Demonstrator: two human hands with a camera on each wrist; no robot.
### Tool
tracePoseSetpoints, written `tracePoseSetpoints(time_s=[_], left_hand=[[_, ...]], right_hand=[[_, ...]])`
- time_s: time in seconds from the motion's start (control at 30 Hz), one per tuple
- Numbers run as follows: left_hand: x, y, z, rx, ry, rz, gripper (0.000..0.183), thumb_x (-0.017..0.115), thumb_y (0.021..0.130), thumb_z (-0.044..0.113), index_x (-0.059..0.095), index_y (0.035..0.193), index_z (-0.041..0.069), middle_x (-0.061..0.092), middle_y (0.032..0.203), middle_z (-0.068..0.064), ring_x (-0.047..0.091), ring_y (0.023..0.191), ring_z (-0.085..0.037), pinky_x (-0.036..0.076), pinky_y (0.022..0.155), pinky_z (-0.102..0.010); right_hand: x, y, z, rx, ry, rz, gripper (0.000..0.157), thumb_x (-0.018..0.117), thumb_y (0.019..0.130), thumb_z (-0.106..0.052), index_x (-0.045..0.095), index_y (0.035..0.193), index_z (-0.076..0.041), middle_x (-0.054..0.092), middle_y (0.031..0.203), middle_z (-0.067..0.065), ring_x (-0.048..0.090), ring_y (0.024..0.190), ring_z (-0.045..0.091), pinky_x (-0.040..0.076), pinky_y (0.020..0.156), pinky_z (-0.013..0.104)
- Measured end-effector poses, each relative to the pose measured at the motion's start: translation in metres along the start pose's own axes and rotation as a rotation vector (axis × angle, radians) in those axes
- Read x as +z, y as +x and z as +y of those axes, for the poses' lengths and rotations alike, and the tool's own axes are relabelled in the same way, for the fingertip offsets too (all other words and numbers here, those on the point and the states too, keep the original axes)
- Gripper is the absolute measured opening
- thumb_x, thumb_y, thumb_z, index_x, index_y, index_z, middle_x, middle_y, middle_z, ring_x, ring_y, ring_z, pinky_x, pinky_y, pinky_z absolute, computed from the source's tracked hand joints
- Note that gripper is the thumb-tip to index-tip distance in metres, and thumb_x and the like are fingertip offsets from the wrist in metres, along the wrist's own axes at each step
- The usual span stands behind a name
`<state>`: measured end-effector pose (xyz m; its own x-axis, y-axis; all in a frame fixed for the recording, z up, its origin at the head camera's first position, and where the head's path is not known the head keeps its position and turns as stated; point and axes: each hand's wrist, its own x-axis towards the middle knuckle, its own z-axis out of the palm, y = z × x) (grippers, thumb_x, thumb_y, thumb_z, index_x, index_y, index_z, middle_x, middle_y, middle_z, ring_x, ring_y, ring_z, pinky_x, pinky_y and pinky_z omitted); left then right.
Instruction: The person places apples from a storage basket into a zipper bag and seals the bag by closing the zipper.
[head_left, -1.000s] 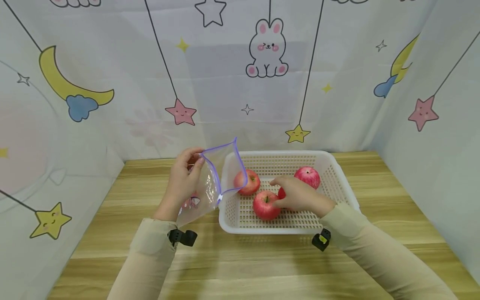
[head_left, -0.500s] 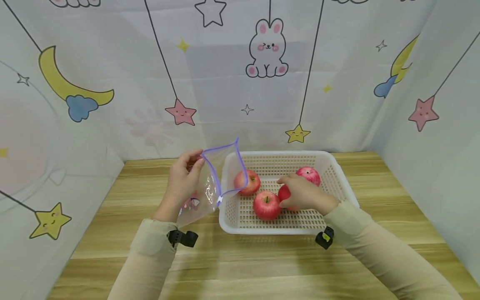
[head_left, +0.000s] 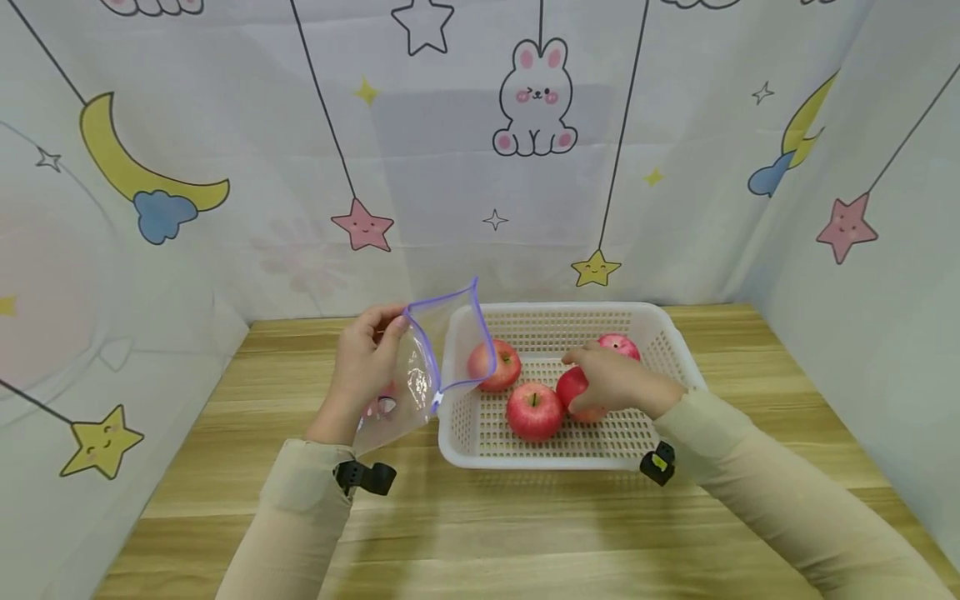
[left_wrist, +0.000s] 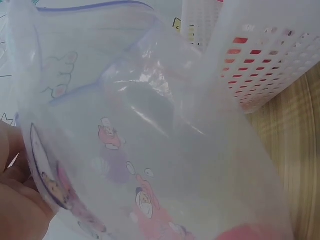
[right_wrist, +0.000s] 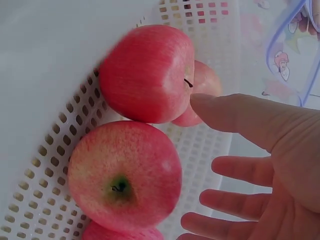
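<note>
My left grip pinches the rim of the clear, purple-edged zip bag, mouth spread, toward the left edge of the table. My right grip, fingers loosely extended, is just beside a red apple; it and three other apples lie in the white plastic basket near the table's far edge.
</note>
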<state>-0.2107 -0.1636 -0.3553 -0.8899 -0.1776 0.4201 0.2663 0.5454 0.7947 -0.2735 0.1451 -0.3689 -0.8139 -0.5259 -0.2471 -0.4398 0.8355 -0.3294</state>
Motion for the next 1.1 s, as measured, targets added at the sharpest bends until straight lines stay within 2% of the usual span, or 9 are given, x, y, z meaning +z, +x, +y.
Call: tracePoseSetpoints(time_s=[0.3, 0.67, 0.97, 1.1], left_hand=[[0.001, 0.002, 0.000, -0.005, -0.048, -0.007, 0.022, 0.052, 0.097, 0.009, 0.061, 0.112, -0.003, 0.062, 0.108, -0.019, 0.059, 0.097, -0.026, 0.043, 0.078, -0.009], [0.001, 0.003, 0.000, -0.037, -0.044, -0.024, 0.023, 0.054, 0.096, 0.014, 0.060, 0.112, -0.001, 0.063, 0.108, -0.015, 0.059, 0.098, -0.022, 0.046, 0.078, -0.012], [0.001, 0.003, -0.001, -0.033, -0.031, -0.045, 0.025, 0.053, 0.097, 0.020, 0.061, 0.110, 0.000, 0.064, 0.104, -0.014, 0.056, 0.093, -0.018, 0.045, 0.074, -0.014], [0.000, 0.003, -0.001, -0.034, -0.031, -0.056, 0.025, 0.053, 0.097, 0.021, 0.061, 0.110, 0.001, 0.064, 0.105, -0.013, 0.057, 0.094, -0.018, 0.045, 0.075, -0.015]], right_hand=[[-0.005, 0.005, 0.003, -0.014, -0.039, -0.045, 0.068, 0.075, 0.070, -0.013, 0.049, 0.132, -0.001, 0.050, 0.133, 0.019, 0.054, 0.106, 0.027, 0.051, 0.086, 0.042], [-0.007, 0.015, 0.000, -0.028, -0.142, -0.129, 0.067, 0.074, 0.068, -0.010, 0.052, 0.131, -0.005, 0.054, 0.127, 0.014, 0.052, 0.096, 0.022, 0.050, 0.071, 0.030], [0.000, 0.025, 0.001, -0.054, -0.238, -0.157, 0.064, 0.077, 0.070, -0.013, 0.054, 0.129, -0.005, 0.059, 0.118, 0.009, 0.052, 0.097, 0.022, 0.050, 0.079, 0.036], [0.002, 0.027, 0.001, -0.078, -0.286, -0.149, 0.061, 0.078, 0.069, -0.013, 0.056, 0.125, -0.004, 0.059, 0.112, 0.009, 0.053, 0.095, 0.022, 0.051, 0.078, 0.037]])
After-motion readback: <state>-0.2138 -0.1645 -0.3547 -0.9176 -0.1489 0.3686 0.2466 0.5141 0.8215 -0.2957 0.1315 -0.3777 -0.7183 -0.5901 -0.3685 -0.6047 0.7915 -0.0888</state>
